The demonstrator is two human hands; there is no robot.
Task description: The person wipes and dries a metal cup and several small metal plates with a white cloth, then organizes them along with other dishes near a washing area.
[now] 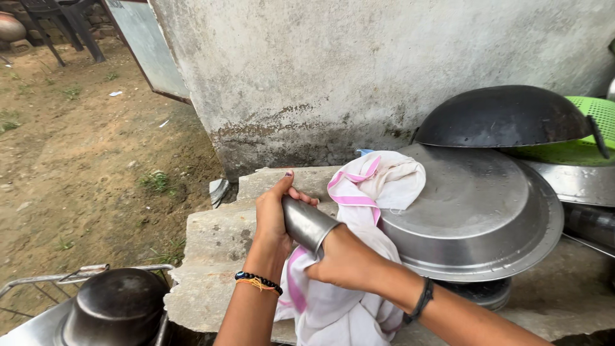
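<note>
Outdoors in flat daylight: stained concrete wall (359, 70) at 12 o'clock, patchy dirt ground (83, 147) at 9, dark plastic chairs (61, 19) up at 11, rough stone bench (218, 237) below.

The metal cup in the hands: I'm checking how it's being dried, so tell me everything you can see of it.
The metal cup is a plain, shiny steel tumbler, smooth and grey, with no handle showing. It lies tilted on its side above the stone slab. The left hand wraps round one end, thumb on top. The right hand covers the other end, pressing a white cloth with pink stripes against it. Both ends are hidden, so its rim and base cannot be seen.
</note>
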